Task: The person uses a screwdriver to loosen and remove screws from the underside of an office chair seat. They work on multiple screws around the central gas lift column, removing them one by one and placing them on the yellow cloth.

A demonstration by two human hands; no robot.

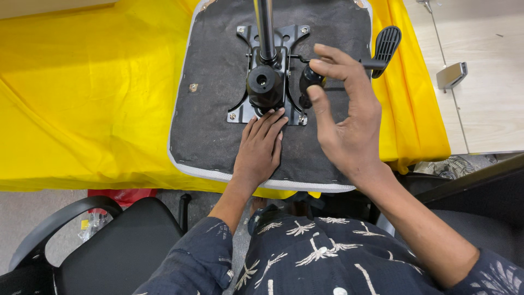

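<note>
1. Yellow cloth (82,98) covers the work surface; wide bare stretch on the left, narrow strip on the right, front edge hanging down near the person. Pale tabletop (491,98) at far right w/ a small metal bracket (451,75) on it.
2. Upturned chair seat (218,109), dark felt underside w/ grey trim, lies mid-cloth; its front edge reaches the cloth's front edge.
3. Black office chair (109,246) stands bottom left, close to the person's knees.
4. Black metal plate (271,76) is bolted at the seat's centre, screws at its corners. Steel rod (265,27) runs up from it out of view; round black socket (265,84) sits at its base.
5. Left hand (261,147) lies flat, palm down, on the felt; fingers together, tips touching the plate's lower edge. Holds nothing.
6. Right hand (344,120) hovers over the plate's right side, half open; thumb and forefinger pinch a black knob (310,79), other fingers loose.
7. Black paddle lever (386,46) sticks out right of the plate, past the fingertips.
</note>
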